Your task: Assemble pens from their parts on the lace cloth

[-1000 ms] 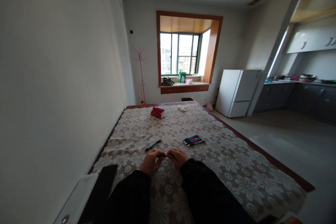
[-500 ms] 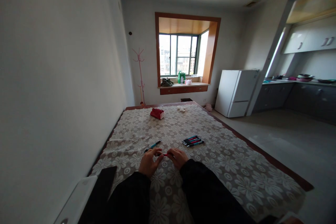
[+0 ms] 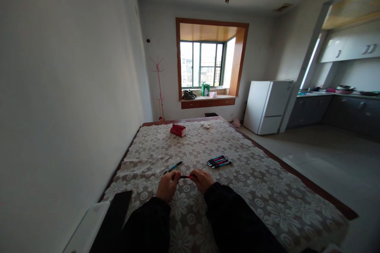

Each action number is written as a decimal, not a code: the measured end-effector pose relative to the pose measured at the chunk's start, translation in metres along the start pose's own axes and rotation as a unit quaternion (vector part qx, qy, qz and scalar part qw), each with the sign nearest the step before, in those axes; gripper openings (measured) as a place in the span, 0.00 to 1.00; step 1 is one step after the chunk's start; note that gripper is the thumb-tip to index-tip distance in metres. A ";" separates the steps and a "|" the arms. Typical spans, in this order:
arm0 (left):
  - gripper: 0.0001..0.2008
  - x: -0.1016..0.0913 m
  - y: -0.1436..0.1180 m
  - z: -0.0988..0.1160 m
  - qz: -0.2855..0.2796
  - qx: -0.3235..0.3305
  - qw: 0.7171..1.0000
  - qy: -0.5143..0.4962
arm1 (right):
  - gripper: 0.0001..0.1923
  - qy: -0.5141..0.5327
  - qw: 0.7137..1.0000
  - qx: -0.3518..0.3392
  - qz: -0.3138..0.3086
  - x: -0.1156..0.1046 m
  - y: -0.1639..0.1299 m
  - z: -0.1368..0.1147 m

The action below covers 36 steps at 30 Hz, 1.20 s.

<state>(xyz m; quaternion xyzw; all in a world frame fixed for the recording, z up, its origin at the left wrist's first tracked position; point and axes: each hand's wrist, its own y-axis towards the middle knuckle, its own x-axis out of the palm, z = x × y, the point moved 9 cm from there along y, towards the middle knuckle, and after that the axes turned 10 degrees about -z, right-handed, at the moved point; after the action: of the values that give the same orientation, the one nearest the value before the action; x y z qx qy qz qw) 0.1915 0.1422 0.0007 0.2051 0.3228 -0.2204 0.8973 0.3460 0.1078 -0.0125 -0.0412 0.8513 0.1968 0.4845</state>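
Note:
Between my hands a red and black pen (image 3: 185, 176) is held level, just above the flowered tablecloth (image 3: 190, 205). My left hand (image 3: 168, 185) is closed on its black end. My right hand (image 3: 202, 180) pinches the red part, and its fingers hide that end. Beyond my left hand lies a single blue and black pen (image 3: 175, 165), its near end partly covered by the hand. To the right of my right hand several blue and red pens (image 3: 219, 161) lie side by side in a row.
A red packet (image 3: 178, 130) and a small white crumpled item (image 3: 204, 125) lie toward the table's far end. A black flat object (image 3: 118, 207) and a white one (image 3: 89, 223) sit at the near left, by the wall. A white fridge (image 3: 267, 106) stands at the right.
The fingers of my left hand have closed on the pen's black end, where they were looser before. More of the black part now shows between my hands. The other pens lie unmoved.

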 end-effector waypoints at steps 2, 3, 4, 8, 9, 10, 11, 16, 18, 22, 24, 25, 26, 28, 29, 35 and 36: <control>0.17 0.002 0.000 0.002 -0.011 0.006 1.000 0.010 | 0.09 0.002 1.000 -0.003 0.000 0.001 0.000 0.000; 0.15 0.001 0.000 0.004 -0.008 0.015 1.000 0.006 | 0.09 0.000 1.000 0.003 -0.004 0.002 0.000 0.002; 0.13 0.000 0.000 0.006 0.000 0.026 1.000 -0.004 | 0.09 -0.003 1.000 0.011 -0.008 0.003 0.000 0.003; 0.14 -0.004 0.000 0.008 0.025 0.035 0.998 -0.045 | 0.08 0.001 1.000 0.016 -0.003 0.001 -0.001 0.003; 0.15 -0.004 0.000 0.005 0.026 0.022 0.998 -0.047 | 0.07 0.006 1.000 0.006 0.003 -0.001 -0.001 0.000; 0.18 -0.003 0.000 0.002 0.023 0.006 0.999 -0.046 | 0.07 0.011 1.000 -0.007 0.008 -0.003 -0.001 -0.003; 0.20 -0.001 0.001 -0.002 0.016 -0.010 0.999 -0.043 | 0.06 0.014 1.000 -0.019 0.011 -0.004 -0.002 -0.006; 0.27 0.008 0.002 -0.013 -0.018 -0.037 0.999 -0.026 | 0.06 0.014 0.999 -0.034 0.016 -0.007 -0.002 -0.009; 0.28 0.006 0.001 -0.014 -0.007 -0.042 0.999 -0.010 | 0.06 0.014 0.999 -0.034 0.018 -0.007 -0.001 -0.008; 0.28 0.002 0.001 -0.013 0.009 -0.042 0.999 -0.013 | 0.05 0.025 0.999 -0.030 0.024 -0.007 -0.001 -0.006; 0.27 -0.002 0.001 -0.017 0.026 -0.052 0.998 -0.032 | 0.09 0.038 0.999 -0.019 0.033 -0.008 -0.001 -0.002; 0.26 -0.004 0.001 -0.020 0.039 -0.062 0.996 -0.041 | 0.11 0.044 0.998 -0.014 0.039 -0.009 -0.001 0.000; 0.26 -0.007 0.001 -0.024 0.054 -0.074 0.995 -0.048 | 0.11 0.048 0.998 -0.011 0.045 -0.010 -0.002 0.001; 0.26 -0.011 0.000 -0.031 0.080 -0.091 0.991 -0.055 | 0.09 0.051 0.997 -0.011 0.057 -0.013 -0.003 0.001; 0.26 -0.013 0.000 -0.032 0.089 -0.094 0.990 -0.055 | 0.07 0.051 0.997 -0.014 0.062 -0.015 -0.003 0.001; 0.26 -0.018 -0.002 -0.032 0.120 -0.092 0.987 -0.048 | 0.09 0.019 0.998 -0.017 0.063 -0.017 -0.002 -0.001; 0.26 -0.019 -0.002 -0.030 0.122 -0.085 0.988 -0.042 | 0.10 0.009 0.998 -0.009 0.059 -0.015 -0.002 0.000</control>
<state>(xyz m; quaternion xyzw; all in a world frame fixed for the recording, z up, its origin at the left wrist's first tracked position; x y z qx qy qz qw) 0.1627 0.1608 -0.0085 0.1567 0.2751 -0.0894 0.9443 0.3548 0.1043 -0.0006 0.0030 0.8549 0.2329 0.4636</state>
